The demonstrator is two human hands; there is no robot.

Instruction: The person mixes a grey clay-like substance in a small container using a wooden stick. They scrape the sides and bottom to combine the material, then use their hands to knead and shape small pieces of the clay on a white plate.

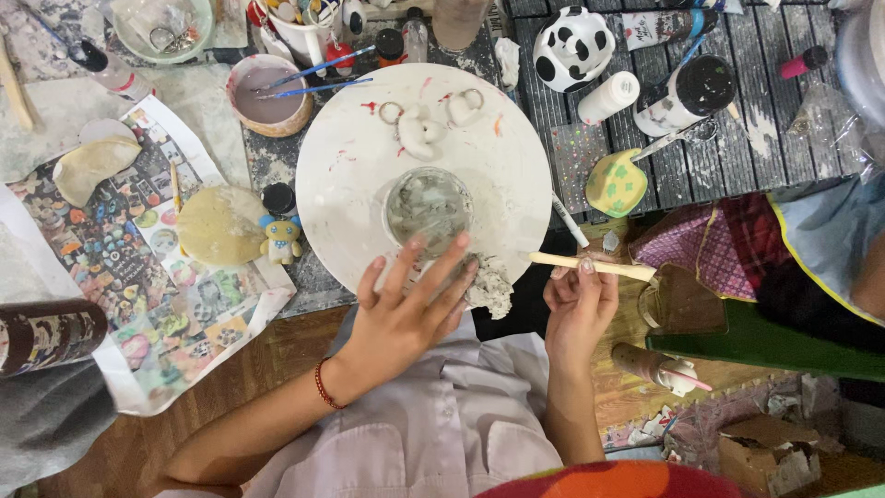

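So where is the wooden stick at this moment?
The wooden stick is in the right hand, held level just off the right edge of the round white board, near the clay lump.

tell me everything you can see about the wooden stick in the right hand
The wooden stick is a slim, pale tool, seemingly bare wood, lying almost level. The right hand pinches it between its fingertips near the middle. Its left tip points toward the grey clay lump at the edge of the round white board, without clearly touching it; its right end reaches past the hand.
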